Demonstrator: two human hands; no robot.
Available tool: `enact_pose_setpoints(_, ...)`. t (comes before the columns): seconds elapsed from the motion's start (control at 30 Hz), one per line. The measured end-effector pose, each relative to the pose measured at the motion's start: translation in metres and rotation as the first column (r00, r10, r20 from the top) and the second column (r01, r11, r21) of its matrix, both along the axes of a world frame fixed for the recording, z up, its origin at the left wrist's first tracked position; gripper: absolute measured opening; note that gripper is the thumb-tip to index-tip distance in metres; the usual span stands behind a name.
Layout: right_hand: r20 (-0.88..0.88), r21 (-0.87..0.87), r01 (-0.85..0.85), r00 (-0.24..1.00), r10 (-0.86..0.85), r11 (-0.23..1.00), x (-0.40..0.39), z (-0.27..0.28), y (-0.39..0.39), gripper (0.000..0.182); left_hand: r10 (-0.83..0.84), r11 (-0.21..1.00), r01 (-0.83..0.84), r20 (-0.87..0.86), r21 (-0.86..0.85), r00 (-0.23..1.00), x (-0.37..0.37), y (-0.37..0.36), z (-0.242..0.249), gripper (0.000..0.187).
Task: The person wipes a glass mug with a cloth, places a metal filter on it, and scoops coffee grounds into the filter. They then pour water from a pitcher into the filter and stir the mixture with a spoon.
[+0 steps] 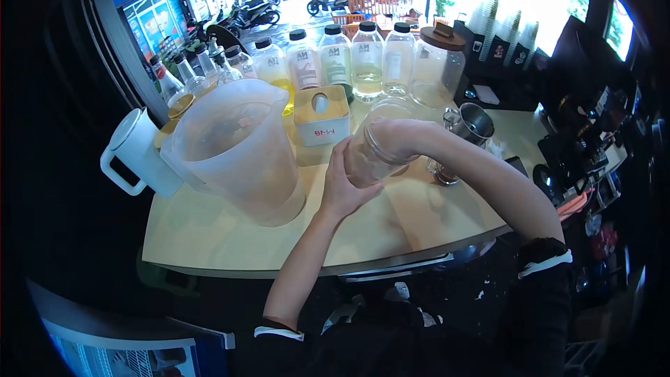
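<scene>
A clear jar (364,161) stands tilted over the pale table, between my two hands. My left hand (342,185) is wrapped round its lower left side, thumb and fingers apart around the wall. My right hand (394,138) is at the jar's rim, and its fingers reach inside or behind it, hidden from view. Just behind the jar sits a white tissue box with a wooden top (322,126). To the left stands a large frosted pitcher (241,160). A metal cup (474,124) is beyond my right forearm.
Labelled bottles with black caps (335,63) line the back of the table (349,244). A wooden-lidded jar (438,70) ends the row. A white jug (143,150) stands far left. Stacked cups (504,36) and dark equipment are on the right.
</scene>
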State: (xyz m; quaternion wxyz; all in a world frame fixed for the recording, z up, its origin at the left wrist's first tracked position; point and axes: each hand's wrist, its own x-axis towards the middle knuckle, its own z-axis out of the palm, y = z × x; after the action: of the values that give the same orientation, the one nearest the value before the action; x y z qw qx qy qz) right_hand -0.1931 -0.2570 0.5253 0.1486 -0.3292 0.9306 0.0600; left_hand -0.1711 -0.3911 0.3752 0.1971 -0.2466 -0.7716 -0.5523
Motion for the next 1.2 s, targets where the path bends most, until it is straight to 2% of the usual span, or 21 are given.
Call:
enact_pose_setpoints(0.03,0.003,0.004,0.012,1.0,-0.012,1.0,0.003,0.0,0.003,0.029,-0.012,1.0,0.012,0.003,0.004,1.0,0.0,0.001,-0.001,0.101)
enact_pose_setpoints(0.1,0.036,0.176,0.012,0.999,-0.018,0.984,0.038,0.037,-0.011,0.027,-0.091,0.996,0.091,-0.018,0.005,0.996,0.001,0.003,0.0,0.096)
enact_pose_setpoints(0.13,0.04,0.182,0.02,0.999,-0.027,0.983,0.029,0.027,-0.006,0.027,-0.099,0.995,0.099,-0.014,0.012,0.995,0.003,0.003,0.002,0.096)
enact_pose_setpoints(0.2,-0.025,0.321,-0.052,0.998,0.064,0.946,0.01,0.005,0.006,0.025,-0.083,0.996,0.082,-0.044,-0.023,0.996,0.007,0.002,0.005,0.095)
enact_pose_setpoints(0.23,-0.018,0.318,-0.052,0.998,0.061,0.947,0.012,0.0,0.012,0.025,-0.085,0.996,0.084,-0.037,-0.024,0.996,0.007,0.003,0.004,0.095)
enact_pose_setpoints(0.27,-0.012,0.113,0.054,0.999,-0.053,0.992,0.024,0.006,0.012,0.025,-0.089,0.996,0.088,-0.042,-0.016,0.995,0.006,0.003,0.002,0.095)
enact_pose_setpoints(0.3,0.016,-0.095,0.165,0.986,-0.164,0.982,0.031,0.009,0.013,0.025,-0.094,0.996,0.093,-0.049,-0.008,0.994,0.007,0.004,0.001,0.095)
enact_pose_setpoints(0.33,0.018,-0.097,0.169,0.986,-0.168,0.981,0.028,0.005,0.014,0.025,-0.097,0.995,0.097,-0.046,-0.011,0.994,0.008,0.004,0.0,0.095)
enact_pose_setpoints(0.4,0.035,0.045,0.165,0.985,-0.166,0.985,0.02,-0.003,0.017,0.024,-0.108,0.994,0.108,-0.049,0.003,0.993,0.011,0.005,0.004,0.095)
enact_pose_setpoints(0.43,0.036,0.046,0.168,0.985,-0.17,0.985,0.018,-0.006,0.02,0.024,-0.111,0.994,0.111,-0.048,0.004,0.993,0.01,0.005,0.003,0.095)
enact_pose_setpoints(0.53,0.01,-0.024,0.165,0.986,-0.165,0.986,0.026,-0.002,0.022,0.024,-0.112,0.994,0.113,-0.056,0.012,0.992,0.009,0.005,0.0,0.095)
enact_pose_setpoints(0.6,0.052,-0.132,0.261,0.965,-0.256,0.956,0.044,0.014,0.019,0.02,-0.072,0.997,0.072,-0.032,-0.012,0.997,0.012,0.006,0.002,0.098)
enact_pose_setpoints(0.7,0.038,-0.191,0.272,0.962,-0.27,0.943,0.046,0.016,0.023,0.018,-0.059,0.998,0.058,-0.033,-0.03,0.998,0.014,0.006,0.005,0.098)
enact_pose_setpoints(0.8,0.045,-0.155,0.3,0.954,-0.296,0.941,0.05,0.022,0.022,0.017,-0.064,0.998,0.063,-0.043,-0.008,0.997,0.015,0.006,0.004,0.097)
enact_pose_setpoints(1.0,0.06,-0.192,0.305,0.953,-0.298,0.933,0.059,0.028,0.022,0.019,-0.102,0.994,0.103,-0.027,0.034,0.994,0.016,0.007,0.005,0.095)
enact_pose_setpoints(1.2,0.099,-0.162,0.311,0.949,-0.298,0.937,0.057,0.027,0.024,0.019,-0.088,0.996,0.089,-0.036,0.011,0.995,0.018,0.007,0.008,0.095)
